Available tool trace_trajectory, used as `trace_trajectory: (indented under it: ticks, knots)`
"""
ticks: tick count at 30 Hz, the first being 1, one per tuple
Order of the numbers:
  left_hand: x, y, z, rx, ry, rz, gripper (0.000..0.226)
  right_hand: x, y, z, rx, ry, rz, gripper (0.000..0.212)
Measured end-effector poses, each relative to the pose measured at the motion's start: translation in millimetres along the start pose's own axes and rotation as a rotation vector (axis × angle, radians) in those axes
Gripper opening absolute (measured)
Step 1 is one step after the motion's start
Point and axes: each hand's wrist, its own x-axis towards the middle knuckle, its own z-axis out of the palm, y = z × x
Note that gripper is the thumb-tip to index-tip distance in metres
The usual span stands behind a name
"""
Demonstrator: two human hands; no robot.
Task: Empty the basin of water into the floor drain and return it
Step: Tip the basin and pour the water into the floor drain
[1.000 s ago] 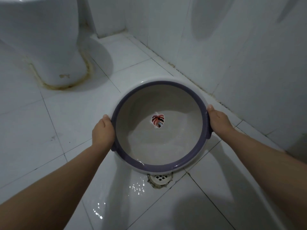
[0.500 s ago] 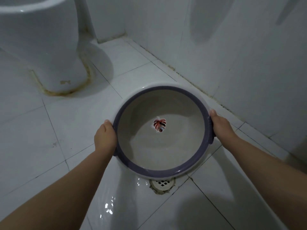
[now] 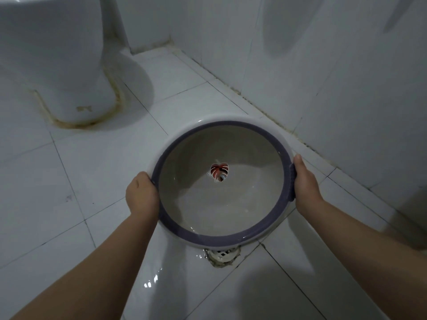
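Two bare arms reach forward from us. Nearest, just this side of the floor drain (image 3: 223,254), the white floor tile (image 3: 150,280) shines wet. The round basin (image 3: 221,237), white with a purple rim, is held over the drain's far edge and hides part of it. Our left grip (image 3: 142,195) curls round the rim left of the drain. Our right grip (image 3: 305,183) clasps the rim to its right. A leaf sticker (image 3: 219,172) marks the basin's bottom. Far beyond the drain, leftward, stands a toilet base (image 3: 69,65).
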Motion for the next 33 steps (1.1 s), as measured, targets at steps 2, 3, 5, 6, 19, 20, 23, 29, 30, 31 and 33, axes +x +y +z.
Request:
trace_trajectory:
  ticks: [2, 3, 5, 6, 19, 20, 23, 29, 30, 31, 33]
  knots:
    - [0.5, -1.7, -1.0, -0.001, -0.008, -0.005, 0.033, -1.8, 0.6, 0.9, 0.028, 0.004, 0.001, 0.049]
    - [1.1, -2.5, -1.2, 0.02, -0.004, -0.014, 0.03, -2.3, 0.7, 1.3, 0.038, 0.006, 0.0, 0.048]
    - [1.9, -1.4, -0.9, 0.069, 0.008, -0.028, 0.031, -2.8, 0.7, 1.5, 0.052, 0.007, 0.0, 0.047]
    - [1.8, -0.2, -1.5, 0.096, -0.003, -0.031, 0.033, -3.0, 0.8, 1.5, 0.058, 0.005, 0.001, 0.047]
    - [-2.9, -5.3, -6.9, 0.203, -0.022, 0.061, 0.026, -5.9, 10.0, -6.0, 0.139, -0.037, 0.009, 0.041]
    - [-2.8, -6.0, -7.2, 0.185, -0.021, 0.044, 0.027, -5.7, 10.1, -6.0, 0.143, -0.042, 0.008, 0.042]
    - [-3.8, -7.7, -7.2, 0.089, -0.022, 0.019, 0.027, -5.2, 10.1, -6.6, 0.144, -0.054, 0.002, 0.045]
    - [-1.1, -13.0, -5.7, -0.087, -0.057, -0.075, 0.028, -5.9, 11.9, -9.3, 0.148, -0.058, 0.02, 0.047]
    - [-1.1, -13.0, -5.4, -0.091, -0.054, -0.067, 0.028, -6.0, 11.9, -9.6, 0.145, -0.058, 0.026, 0.052]
    - [-1.1, -13.0, -5.3, -0.097, -0.053, -0.061, 0.028, -6.4, 11.6, -9.7, 0.142, -0.056, 0.03, 0.058]
    - [-0.9, -12.5, -5.7, -0.114, -0.05, -0.058, 0.027, -7.3, 11.5, -10.0, 0.135, -0.051, 0.034, 0.062]
